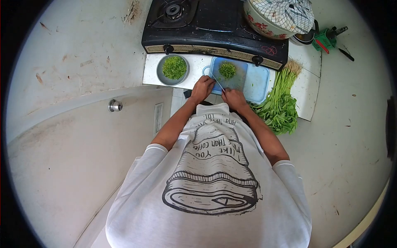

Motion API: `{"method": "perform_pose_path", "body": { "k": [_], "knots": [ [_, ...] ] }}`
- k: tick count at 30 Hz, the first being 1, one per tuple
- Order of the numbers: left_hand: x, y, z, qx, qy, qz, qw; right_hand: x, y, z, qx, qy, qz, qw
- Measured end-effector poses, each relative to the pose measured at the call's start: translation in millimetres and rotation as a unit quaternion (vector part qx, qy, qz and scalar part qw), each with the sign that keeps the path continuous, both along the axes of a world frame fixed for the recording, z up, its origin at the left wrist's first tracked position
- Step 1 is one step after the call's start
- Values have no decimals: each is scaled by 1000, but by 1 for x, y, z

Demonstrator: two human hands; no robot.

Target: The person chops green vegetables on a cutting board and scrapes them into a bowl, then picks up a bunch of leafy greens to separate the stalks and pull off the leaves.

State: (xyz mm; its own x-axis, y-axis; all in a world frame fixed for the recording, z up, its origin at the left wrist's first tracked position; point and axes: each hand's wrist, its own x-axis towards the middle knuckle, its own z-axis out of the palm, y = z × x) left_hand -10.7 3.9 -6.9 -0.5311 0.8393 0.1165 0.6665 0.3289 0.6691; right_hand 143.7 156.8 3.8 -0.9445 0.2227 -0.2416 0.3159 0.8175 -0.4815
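My right hand (234, 99) grips a knife (219, 84) at the near edge of a blue cutting board (257, 84). The blade points up and left across the board. At the board's near left corner is my left hand (203, 88), fingers curled close to the blade; what they hold, if anything, is too small to make out. Finely chopped greens (227, 70) lie in a small heap on the board beyond the knife. More chopped greens (174, 67) fill a grey bowl (159, 73) to the left. A bunch of leafy stalks (279, 103) rests right of the board, leaves hanging over the counter's edge.
Behind the board stands a black gas stove (219, 35) with a flowered pot (264, 29), topped by a checked cloth (285, 12). A green basket (324, 41) with utensils sits at the far right, a dark-handled tool (346, 54) beside it. The white counter (308, 93) ends close to my body.
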Motion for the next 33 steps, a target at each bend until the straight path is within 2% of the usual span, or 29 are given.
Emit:
{"method": "perform_pose_path", "body": {
  "k": [4,16,19,33],
  "knots": [
    [0,1,2,1,-3,2,1000,0,-2,-1,-7,-34,12,999],
    [1,2,-3,23,-48,24,998,-6,-4,-8,2,-10,-5,1000],
    [1,1,-3,15,-44,27,999,-5,-3,6,1,-50,-9,999],
    [3,0,-2,42,-27,16,999,-4,-6,-10,-4,-12,2,1000]
  ]
}}
